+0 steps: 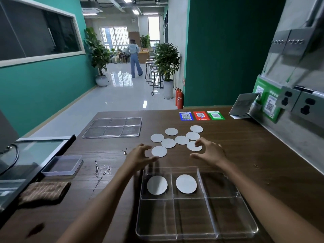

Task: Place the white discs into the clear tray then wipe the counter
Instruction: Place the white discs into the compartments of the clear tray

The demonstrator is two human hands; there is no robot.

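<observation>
Two white discs lie in the clear tray [196, 230], which sits on the brown tabletop [245, 137] close to the person. One disc [157, 185] is in the far left box of the tray and the other disc [186, 183] is in the far middle box. The other four boxes hold nothing.

Seven more white discs lie flat on the tabletop past the tray, close together in a loose bunch [177, 139]. The left hand [140, 156] reaches to the nearest disc [159, 151] on the left side. Its fingers are curled around the edge of that disc, and I cannot tell if they grip it. The right hand [209, 152] reaches to the disc [193, 146] on the right side, with its fingers bent over the edge. I cannot tell if it holds that disc either. The two hands are apart, with a gap between them.

Some drops of water [102, 170] shine on the tabletop to the left of the tray. A brown cloth [43, 191] lies folded farther left. A small clear box [63, 164] sits behind the cloth. A flat clear lid [113, 127] with six squares lies at the far left of the tabletop. Three colored cards [201, 115] are at the far edge.
</observation>
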